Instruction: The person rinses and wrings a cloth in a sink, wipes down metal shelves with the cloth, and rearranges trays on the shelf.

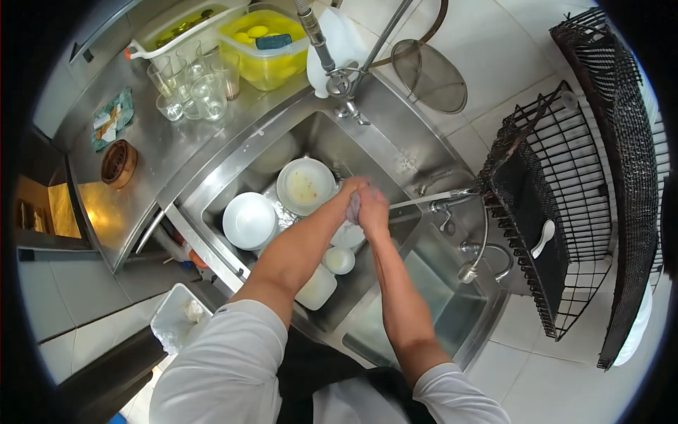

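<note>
My left hand (352, 189) and my right hand (373, 208) meet over the steel sink (321, 127), pressed round a greyish crumpled thing (353, 208) that is mostly hidden between them. Beneath them a white dish (348, 234) is partly covered. To their left in the basin are a white bowl with yellowish liquid and bits (306, 186) and another white bowl (250, 220). A small cup (339, 261) and a pale rectangular container (316, 288) lie nearer to me. The faucet spout (431, 198) reaches toward my hands from the right.
Glasses (210, 97) and a yellow tub (271, 65) stand on the back-left counter. A second basin (431, 297) holds water. Wire racks (565, 169) and a strainer (429, 75) are at the right. A lined bin (173, 318) sits lower left.
</note>
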### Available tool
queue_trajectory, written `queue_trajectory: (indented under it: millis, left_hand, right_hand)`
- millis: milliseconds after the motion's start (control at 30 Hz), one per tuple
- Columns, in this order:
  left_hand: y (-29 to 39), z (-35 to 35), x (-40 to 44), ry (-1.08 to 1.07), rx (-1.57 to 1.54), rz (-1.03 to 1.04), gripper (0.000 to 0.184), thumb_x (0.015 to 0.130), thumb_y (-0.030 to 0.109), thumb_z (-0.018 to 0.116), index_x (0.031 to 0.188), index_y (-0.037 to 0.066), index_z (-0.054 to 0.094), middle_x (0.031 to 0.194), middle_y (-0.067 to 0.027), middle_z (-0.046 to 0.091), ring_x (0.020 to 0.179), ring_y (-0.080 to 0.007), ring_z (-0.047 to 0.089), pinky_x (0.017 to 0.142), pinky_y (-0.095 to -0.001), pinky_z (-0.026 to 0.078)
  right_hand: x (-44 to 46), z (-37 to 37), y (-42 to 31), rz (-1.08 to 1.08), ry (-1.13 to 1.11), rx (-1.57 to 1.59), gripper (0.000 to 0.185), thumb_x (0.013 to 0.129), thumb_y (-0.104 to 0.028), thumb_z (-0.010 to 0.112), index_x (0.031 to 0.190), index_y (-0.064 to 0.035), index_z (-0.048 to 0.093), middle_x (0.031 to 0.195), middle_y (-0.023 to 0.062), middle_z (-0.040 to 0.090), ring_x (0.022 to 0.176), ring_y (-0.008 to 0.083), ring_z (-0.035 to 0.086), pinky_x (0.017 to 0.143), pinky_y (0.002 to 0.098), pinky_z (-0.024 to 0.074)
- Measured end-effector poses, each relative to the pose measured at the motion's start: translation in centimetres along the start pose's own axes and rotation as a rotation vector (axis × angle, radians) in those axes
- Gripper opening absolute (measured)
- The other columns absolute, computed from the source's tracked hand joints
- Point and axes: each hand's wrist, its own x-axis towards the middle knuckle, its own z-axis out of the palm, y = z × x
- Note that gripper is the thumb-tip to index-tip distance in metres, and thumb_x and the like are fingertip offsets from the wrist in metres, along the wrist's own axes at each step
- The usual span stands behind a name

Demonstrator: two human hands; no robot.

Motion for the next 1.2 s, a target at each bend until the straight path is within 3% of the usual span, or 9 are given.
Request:
queue_trajectory:
  millis: [67, 133, 200, 267, 400, 633, 767, 1067, 1200]
  left_hand:
    - [4.9, 4.4, -7.0, -0.166, -0.139, 0.269, 0.018, 0.083, 0.022, 0.060, 0.077, 0.006, 0.063, 0.068, -0.0024, 0.059, 0.058, -0.0156, 0.056, 0.053, -0.0332, 0.045]
    - [8.5, 7.8, -11.5, -0.070, 0.760, 0.386, 0.013, 0.079, 0.018, 0.060, 0.080, 0.005, 0.063, 0.075, -0.0069, 0.062, 0.063, -0.0187, 0.059, 0.055, -0.0333, 0.047]
    - [9.7, 9.3, -12.1, 0.052, 0.849, 0.284, 0.012, 0.079, 0.016, 0.059, 0.084, 0.006, 0.064, 0.078, -0.0078, 0.063, 0.067, -0.0193, 0.061, 0.057, -0.0335, 0.049]
    - [9.2, 11.4, -11.9, 0.146, 0.101, -0.019, 0.012, 0.084, 0.016, 0.059, 0.087, 0.008, 0.067, 0.078, -0.0052, 0.063, 0.070, -0.0173, 0.062, 0.059, -0.0340, 0.050]
    - [7.6, 13.7, -11.5, 0.088, 0.076, 0.091, 0.023, 0.088, 0.024, 0.053, 0.098, 0.007, 0.064, 0.092, -0.0048, 0.064, 0.086, -0.0184, 0.061, 0.064, -0.0368, 0.049]
    - [7.2, 15.0, -12.4, -0.006, -0.341, -0.142, 0.069, 0.090, 0.050, 0.043, 0.142, 0.011, 0.020, 0.148, -0.0126, 0.014, 0.134, -0.0349, 0.020, 0.103, -0.0567, 0.021]
    - [8.2, 17.2, -12.5, 0.026, -0.114, -0.087, 0.067, 0.090, 0.051, 0.041, 0.141, 0.011, 0.022, 0.142, -0.0149, 0.026, 0.127, -0.0314, 0.031, 0.090, -0.0482, 0.040]
    - [6.6, 13.3, -9.0, -0.147, -0.348, -0.240, 0.030, 0.088, 0.035, 0.050, 0.094, 0.007, 0.058, 0.085, -0.0116, 0.061, 0.073, -0.0267, 0.059, 0.069, -0.0415, 0.049]
    - [7.7, 11.6, -9.5, -0.164, -0.346, -0.296, 0.022, 0.087, 0.024, 0.048, 0.094, 0.007, 0.059, 0.089, -0.0110, 0.061, 0.075, -0.0253, 0.059, 0.068, -0.0440, 0.049]
  right_hand:
    - [0.8, 0.1, -1.3, -0.068, 0.122, -0.246, 0.037, 0.086, -0.029, 0.048, 0.080, 0.0047, 0.062, 0.080, 0.0241, 0.062, 0.075, 0.0333, 0.061, 0.069, 0.0408, 0.0461]
    - [1.2, -0.5, -1.2, -0.100, 0.211, -0.406, 0.041, 0.086, -0.031, 0.045, 0.078, 0.0052, 0.063, 0.082, 0.0268, 0.062, 0.080, 0.0375, 0.061, 0.071, 0.0426, 0.0461]
    - [3.2, -1.8, -0.2, -0.135, 0.256, -0.472, 0.045, 0.087, -0.034, 0.043, 0.079, 0.0055, 0.063, 0.085, 0.0275, 0.061, 0.084, 0.0403, 0.060, 0.073, 0.0433, 0.0460]
    - [4.0, -3.6, 1.6, -0.155, 0.179, -0.505, 0.043, 0.085, -0.037, 0.048, 0.085, 0.0034, 0.063, 0.088, 0.0265, 0.061, 0.087, 0.0413, 0.059, 0.076, 0.0435, 0.0452]
    - [10.1, -6.9, 8.4, 0.218, 0.373, -0.796, 0.040, 0.088, -0.036, 0.047, 0.095, -0.0003, 0.063, 0.094, 0.0209, 0.064, 0.090, 0.0370, 0.060, 0.078, 0.0429, 0.0464]
    - [13.1, -13.7, 10.9, 0.492, -0.053, 1.068, 0.029, 0.085, -0.016, 0.051, 0.111, -0.0046, 0.054, 0.096, 0.0083, 0.060, 0.089, 0.0242, 0.059, 0.078, 0.0449, 0.0492]
    - [6.1, -8.6, 2.4, 0.290, -0.003, 0.647, 0.034, 0.078, -0.002, 0.050, 0.112, -0.0057, 0.051, 0.094, 0.0079, 0.059, 0.084, 0.0214, 0.060, 0.065, 0.0337, 0.0534]
    - [0.6, -6.4, 2.0, 0.327, -0.144, 0.505, 0.032, 0.089, -0.035, 0.056, 0.104, -0.0061, 0.053, 0.080, 0.0023, 0.057, 0.056, 0.0121, 0.054, 0.033, 0.0248, 0.0351]
    - [1.4, -4.5, 1.8, 0.379, -0.062, 0.687, 0.029, 0.089, -0.028, 0.056, 0.109, -0.0085, 0.053, 0.081, 0.0078, 0.058, 0.072, 0.0196, 0.059, 0.060, 0.0313, 0.0492]
